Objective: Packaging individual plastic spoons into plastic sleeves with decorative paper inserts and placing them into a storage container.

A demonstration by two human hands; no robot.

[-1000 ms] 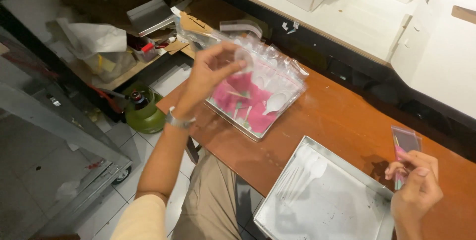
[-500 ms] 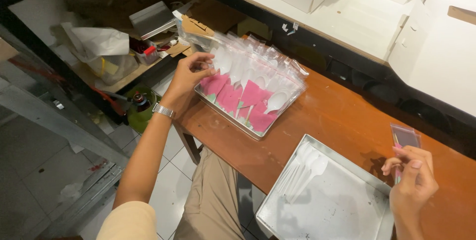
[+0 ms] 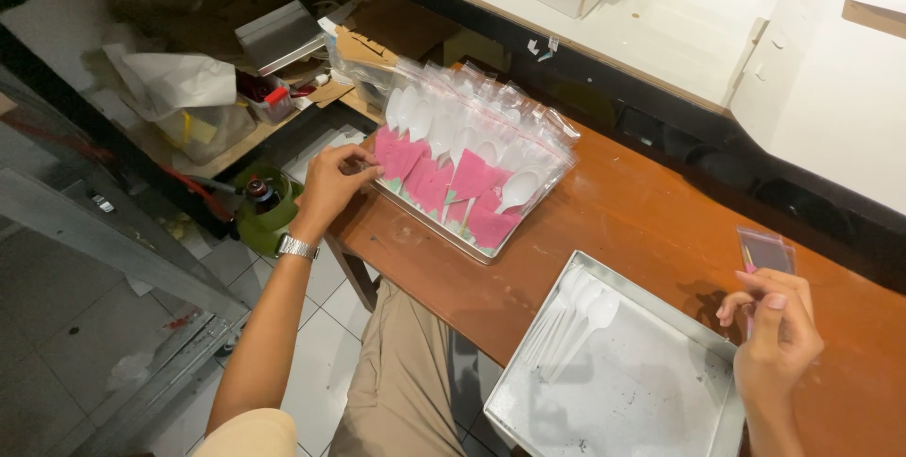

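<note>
A small clear plastic sleeve with a pink paper napkin inside (image 3: 766,252) is being held upright above the brown wooden counter (image 3: 642,221) — pinched at its lower end by the fingers (image 3: 746,304) of the right hand (image 3: 776,339), which are being kept closed on it. It is judged light, limp and slippery; a pinch at an edge or sealed end is likely to serve best. Just beside that hand, a few loose white plastic spoons (image 3: 574,314) are lying in a shallow metal tray (image 3: 651,410). Farther off, a second tray of packed clear sleeves with spoons and pink napkins (image 3: 472,169) is being touched at its near corner by the left hand (image 3: 330,185) — its fingers are bent against the packets, though whether one is gripped cannot be told. A green canister (image 3: 264,212) is standing on the floor below.
</note>
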